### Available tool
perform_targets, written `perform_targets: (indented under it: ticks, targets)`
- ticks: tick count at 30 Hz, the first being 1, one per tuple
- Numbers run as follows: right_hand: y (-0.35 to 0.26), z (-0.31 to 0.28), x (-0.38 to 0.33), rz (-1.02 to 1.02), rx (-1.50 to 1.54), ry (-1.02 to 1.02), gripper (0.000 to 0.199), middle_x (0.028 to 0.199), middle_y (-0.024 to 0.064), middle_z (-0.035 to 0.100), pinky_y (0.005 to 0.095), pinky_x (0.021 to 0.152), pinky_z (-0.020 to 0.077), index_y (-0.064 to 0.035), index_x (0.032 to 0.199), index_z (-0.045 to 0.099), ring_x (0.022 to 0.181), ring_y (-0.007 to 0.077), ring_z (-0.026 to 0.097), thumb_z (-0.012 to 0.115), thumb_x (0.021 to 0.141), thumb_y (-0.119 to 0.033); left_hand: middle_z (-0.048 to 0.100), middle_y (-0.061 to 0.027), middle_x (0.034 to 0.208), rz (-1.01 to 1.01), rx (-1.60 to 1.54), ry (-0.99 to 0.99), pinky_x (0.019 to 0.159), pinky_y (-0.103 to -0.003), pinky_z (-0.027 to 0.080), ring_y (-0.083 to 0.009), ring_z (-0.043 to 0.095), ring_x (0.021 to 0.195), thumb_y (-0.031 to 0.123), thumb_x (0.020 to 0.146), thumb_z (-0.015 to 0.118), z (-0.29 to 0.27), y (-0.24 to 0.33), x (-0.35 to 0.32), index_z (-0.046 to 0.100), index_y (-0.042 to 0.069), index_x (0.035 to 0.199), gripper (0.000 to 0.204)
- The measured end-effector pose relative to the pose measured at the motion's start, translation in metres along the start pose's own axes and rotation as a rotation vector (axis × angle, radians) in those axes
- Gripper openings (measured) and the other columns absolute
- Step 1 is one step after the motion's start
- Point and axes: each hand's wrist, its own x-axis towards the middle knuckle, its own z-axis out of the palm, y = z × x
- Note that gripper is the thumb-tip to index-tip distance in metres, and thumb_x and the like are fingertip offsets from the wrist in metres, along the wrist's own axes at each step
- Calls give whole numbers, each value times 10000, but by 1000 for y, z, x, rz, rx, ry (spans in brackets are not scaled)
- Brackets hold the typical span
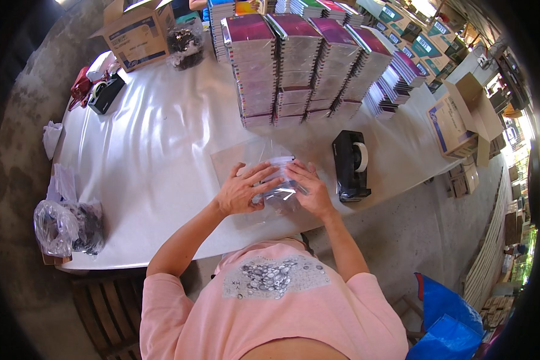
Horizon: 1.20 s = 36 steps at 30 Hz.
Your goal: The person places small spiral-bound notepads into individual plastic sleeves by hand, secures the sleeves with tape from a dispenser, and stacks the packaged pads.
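A small pale, bluish-white stack [282, 161] lies in clear plastic film at the near side of the table, its kind hidden by my fingers and glare. My left hand [243, 191] grips its left side, with the index finger lifted and other fingers stretched across the top. My right hand [309, 187] closes over its right side, fingers bent and close together. Under and around both hands a loose sheet of clear plastic film [225, 161] spreads flat. Just right of my right hand stands a black tape dispenser [345, 165] with a roll of clear tape.
Tall stacks of spiral notebooks [253, 72] with purple covers rise beyond my hands. A second tape dispenser [105, 94] and an open carton [139, 42] sit far left. Bundled plastic [57, 225] rests at the left edge. Another open carton [453, 123] is at right. Someone's arm shows behind the stacks.
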Motion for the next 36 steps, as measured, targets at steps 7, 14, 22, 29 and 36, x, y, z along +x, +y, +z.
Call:
perform_targets:
  ticks: [7,14,22,29,36]
  targets:
    - [-11,-14,7,198,610,386,631,1333,93,461,378,1077,253,-93,1220,522,1281,233,375,766,638,-71,362,-4,1388,77,-65,25,926,-500,309,-208,344,1278,269,593,679,-4,-7,4,407,323,1317,775]
    - [2,9,-12,105,361,158,537,1311,97,485,355,1054,289,-91,1183,555,1258,252,405,719,675,-26,389,-43,1348,139,-188,30,912,-473,340,-271,354,1256,224,551,707,-3,-15,8,473,324,1266,758]
    - [3,2,7,-91,74,26,406,1264,29,535,397,1079,210,-133,1151,601,1231,199,442,646,755,-53,369,-40,1351,133,-145,19,918,-482,346,-259,334,1270,251,548,723,-3,-13,6,449,305,1283,786]
    - [4,-4,10,-192,-204,-13,403,1227,-22,553,507,1088,83,-197,1156,590,1203,140,464,647,763,-127,422,-93,1306,137,-242,71,946,-483,332,-275,351,1260,254,578,724,-11,-14,11,487,243,1259,721]
    - [6,-1,14,-200,-197,-14,399,1211,-47,548,565,1076,17,-210,1138,583,1182,122,474,647,755,-122,600,-113,1081,-583,-1205,124,825,-306,439,-183,579,989,123,754,602,4,-44,62,598,33,1112,370]
